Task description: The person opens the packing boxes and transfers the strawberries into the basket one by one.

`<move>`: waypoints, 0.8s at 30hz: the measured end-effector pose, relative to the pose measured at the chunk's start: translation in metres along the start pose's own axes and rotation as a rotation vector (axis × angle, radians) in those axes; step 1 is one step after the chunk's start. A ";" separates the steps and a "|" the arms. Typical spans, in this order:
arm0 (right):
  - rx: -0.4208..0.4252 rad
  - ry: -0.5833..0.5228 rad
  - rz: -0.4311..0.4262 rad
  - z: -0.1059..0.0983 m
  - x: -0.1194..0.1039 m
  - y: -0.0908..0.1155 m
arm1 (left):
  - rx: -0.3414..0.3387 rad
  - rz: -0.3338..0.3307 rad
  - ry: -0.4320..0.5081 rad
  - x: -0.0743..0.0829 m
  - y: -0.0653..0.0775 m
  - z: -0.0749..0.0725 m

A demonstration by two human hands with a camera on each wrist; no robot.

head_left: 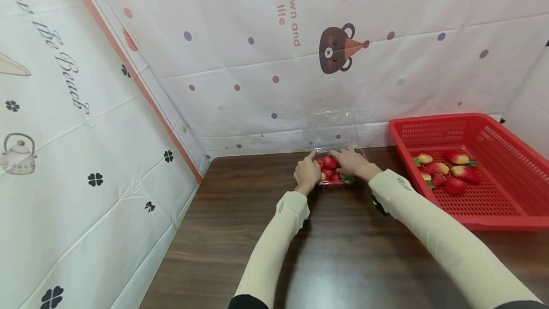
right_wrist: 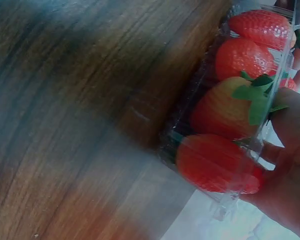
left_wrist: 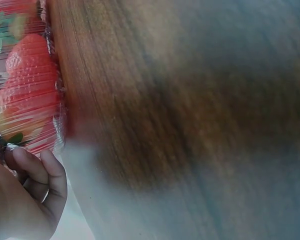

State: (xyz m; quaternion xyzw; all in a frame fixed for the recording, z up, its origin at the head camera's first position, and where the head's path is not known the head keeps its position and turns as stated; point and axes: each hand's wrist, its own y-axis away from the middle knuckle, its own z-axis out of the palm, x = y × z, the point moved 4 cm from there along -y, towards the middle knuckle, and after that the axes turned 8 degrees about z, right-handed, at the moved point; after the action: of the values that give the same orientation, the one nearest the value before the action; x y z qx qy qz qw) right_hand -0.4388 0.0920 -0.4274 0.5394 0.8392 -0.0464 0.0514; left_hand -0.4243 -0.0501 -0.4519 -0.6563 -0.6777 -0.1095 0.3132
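A clear plastic clamshell box filled with red strawberries stands at the back edge of the table, its lid raised against the wall. At the box's left side my left hand grips the edge, an index finger stretched along it. In the left wrist view its curled fingers meet the box's end. My right hand reaches in over the right side, fingers on the strawberries. The right wrist view shows that hand behind the clear wall, beside a leafy strawberry; its fingertips are partly hidden.
A red plastic basket stands on the right of the table, with several red-and-yellow strawberries in its left part. The brown wooden table meets a white printed wall sheet behind. Another printed sheet hangs on the left.
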 end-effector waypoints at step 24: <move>0.174 -0.068 0.144 0.013 0.002 -0.001 | 0.004 0.016 -0.032 0.001 -0.001 -0.001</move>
State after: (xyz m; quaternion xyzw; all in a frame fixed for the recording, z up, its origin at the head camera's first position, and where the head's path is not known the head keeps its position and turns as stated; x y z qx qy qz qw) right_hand -0.4395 0.0913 -0.4409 0.5988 0.7889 -0.1336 0.0361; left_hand -0.4252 -0.0502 -0.4504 -0.6626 -0.6776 -0.0952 0.3045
